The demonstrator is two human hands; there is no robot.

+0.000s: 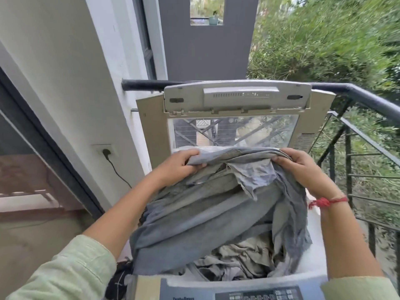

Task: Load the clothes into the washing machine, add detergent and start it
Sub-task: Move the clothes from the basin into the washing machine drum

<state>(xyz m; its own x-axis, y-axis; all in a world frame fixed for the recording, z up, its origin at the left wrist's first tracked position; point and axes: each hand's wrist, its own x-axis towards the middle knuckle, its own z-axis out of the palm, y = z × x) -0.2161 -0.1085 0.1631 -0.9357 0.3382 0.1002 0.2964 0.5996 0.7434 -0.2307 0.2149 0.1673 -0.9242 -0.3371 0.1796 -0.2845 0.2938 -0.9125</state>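
"Where was the grey cloth (205, 224)?"

"Stretched over the open tub of the top-loading washing machine (316, 252). Its upper edge was lifted towards the raised lid (236, 98), and its lower folds trailed over the tub's left rim and onto the olive clothes (244, 258) already inside."

"And the grip?"

"Closed on both sides. The left hand (179, 164) had its fingers curled round one bunched corner. The right hand (303, 167) (a red thread tied at its wrist) clutched the opposite corner."

"How far along was the job?"

"Midway through loading, I'd judge. Some clothes lay in the drum, this piece was not yet dropped in, and a dark cloth (121, 278) sat outside by the machine's front left corner. No detergent was in sight, and neither hand was near the control panel (259, 296). The plug (105, 151) sat in the wall socket, so adding detergent and starting were what remained."
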